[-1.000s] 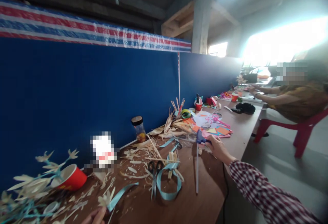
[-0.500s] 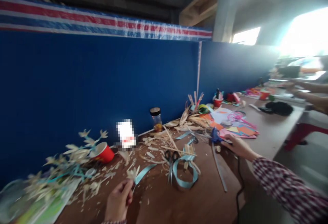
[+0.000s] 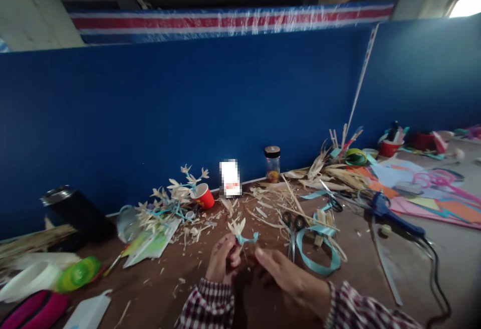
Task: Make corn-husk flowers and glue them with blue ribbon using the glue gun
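Observation:
My left hand (image 3: 222,259) is closed, pinching a small pale flower (image 3: 236,227) of dried husk by its base. A light-blue ribbon (image 3: 248,239) is attached around the flower's base, its free end curling to the right. My right hand (image 3: 289,274) is just right of it, thumb stretched toward the ribbon's end; its other fingers are partly hidden and slightly blurred, and nothing shows in it. Beyond the right hand lie scissors (image 3: 292,231) and a loop of the same ribbon (image 3: 319,266). A blue glue gun (image 3: 394,217) rests on the table farther right.
Husk flowers (image 3: 165,201) lie beside a tipped red paper cup (image 3: 206,196). A lidded jar (image 3: 272,166) stands by the blue partition (image 3: 188,103). Dark bottle (image 3: 77,216) and a green tape roll (image 3: 78,274) are left; coloured paper (image 3: 432,203) right. Husk scraps litter the table.
My right hand has let go of the glue gun and come to the flower in my left hand. The ribbon, straight before, now curls at the flower's base. The view has turned left.

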`<state>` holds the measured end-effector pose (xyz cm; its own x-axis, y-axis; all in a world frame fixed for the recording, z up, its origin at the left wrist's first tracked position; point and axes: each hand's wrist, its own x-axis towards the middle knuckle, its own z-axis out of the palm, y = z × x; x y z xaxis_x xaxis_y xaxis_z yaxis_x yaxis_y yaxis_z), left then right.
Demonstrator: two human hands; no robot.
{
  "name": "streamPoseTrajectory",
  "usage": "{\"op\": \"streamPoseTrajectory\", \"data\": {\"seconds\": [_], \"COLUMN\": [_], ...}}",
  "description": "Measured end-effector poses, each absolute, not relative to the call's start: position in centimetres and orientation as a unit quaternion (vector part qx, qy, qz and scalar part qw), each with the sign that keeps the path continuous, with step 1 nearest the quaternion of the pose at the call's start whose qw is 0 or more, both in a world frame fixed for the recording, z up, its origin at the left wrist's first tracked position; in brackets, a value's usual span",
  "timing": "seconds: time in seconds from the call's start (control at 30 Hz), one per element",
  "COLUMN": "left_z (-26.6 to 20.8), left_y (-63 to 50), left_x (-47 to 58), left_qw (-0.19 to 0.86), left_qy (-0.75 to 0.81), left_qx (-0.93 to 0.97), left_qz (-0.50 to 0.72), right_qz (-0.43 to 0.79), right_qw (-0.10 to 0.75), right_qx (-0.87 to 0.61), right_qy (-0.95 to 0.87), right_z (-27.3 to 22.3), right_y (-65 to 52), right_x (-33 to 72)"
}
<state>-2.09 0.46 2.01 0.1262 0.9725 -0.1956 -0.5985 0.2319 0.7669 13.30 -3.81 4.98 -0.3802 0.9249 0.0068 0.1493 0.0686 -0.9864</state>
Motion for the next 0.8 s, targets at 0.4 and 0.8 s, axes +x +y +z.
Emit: {"op": "streamPoseTrajectory", "data": {"seconds": [0.4, 0.8], "left_z": [0.9, 2.0], "left_y": [1.1, 1.0], "left_x": [-1.6, -1.8], "left_qw": [0.675, 0.703], "left_qy": [0.436, 0.447], "left_qx": [0.285, 0.218], "left_qz": [0.523, 0.509], "right_qz": [0.756, 0.749], "right_qw": [0.510, 0.518], "right_qx": [-0.313, -0.298], "right_qy": [-0.265, -0.286], "right_z": [1.5, 1.2], "right_y": [-0.6, -0.4], "right_x": [10.7, 11.2]}}
